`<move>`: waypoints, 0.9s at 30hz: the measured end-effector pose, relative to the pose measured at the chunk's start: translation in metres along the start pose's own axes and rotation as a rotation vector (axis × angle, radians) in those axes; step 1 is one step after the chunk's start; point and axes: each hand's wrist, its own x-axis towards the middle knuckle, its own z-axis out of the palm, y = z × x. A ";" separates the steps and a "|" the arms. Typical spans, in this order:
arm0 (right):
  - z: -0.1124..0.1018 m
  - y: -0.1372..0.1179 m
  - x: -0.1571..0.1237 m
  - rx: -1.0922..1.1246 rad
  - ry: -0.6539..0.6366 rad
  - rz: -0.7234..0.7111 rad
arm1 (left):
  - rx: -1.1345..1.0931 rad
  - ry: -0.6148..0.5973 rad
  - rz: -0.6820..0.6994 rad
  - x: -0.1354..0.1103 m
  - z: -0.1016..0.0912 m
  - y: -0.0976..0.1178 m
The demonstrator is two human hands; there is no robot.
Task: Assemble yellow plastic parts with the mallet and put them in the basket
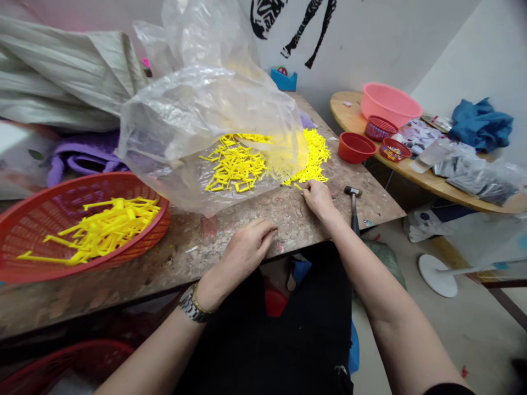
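Yellow plastic pieces are lying in three lots on the worn counter (189, 226): one heap (236, 165) is sitting at the mouth of a clear plastic bag (206, 104), a denser pile (318, 156) is spreading beyond it, partly behind the film, and a third batch (111, 226) is filling part of a red mesh basket (165, 211) at the left. Judging by quantity, much is remaining: the two loose heaps are looking larger than the basket's batch, which is probably the finished share, though nothing is confirming that. The left hand (246, 248) is resting near the counter's front edge, fingers curling inward, thumb lying close to them; whether it is pinching a piece, I cannot tell. The right hand (319, 198) is reaching the near edge of the denser pile, fingers bending beside a stray piece (297, 186); its fingertips are turning away from view, so any grip is staying uncertain. A hammer (354, 207) is lying to its right, apart from it. The pieces are showing bright, even yellow, slim and angular, many bending at the ends like small brackets; those in the basket are appearing longer and chunkier, criss-crossing loosely, one jutting toward the basket's left side.
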 end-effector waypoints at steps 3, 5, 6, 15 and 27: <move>-0.009 0.007 -0.010 0.027 0.010 -0.029 | -0.016 0.021 -0.033 0.003 0.002 -0.003; -0.015 0.010 -0.021 0.073 0.019 -0.065 | -0.012 0.035 -0.070 0.006 0.003 -0.004; -0.017 0.011 -0.027 0.110 0.020 -0.090 | -0.005 0.041 -0.088 0.008 0.004 -0.004; -0.032 0.001 -0.094 0.358 -0.137 -0.233 | 0.079 0.027 -0.026 0.022 0.018 0.003; -0.028 0.007 -0.121 0.936 -0.113 -0.075 | 0.041 -0.032 -0.015 0.026 0.024 0.010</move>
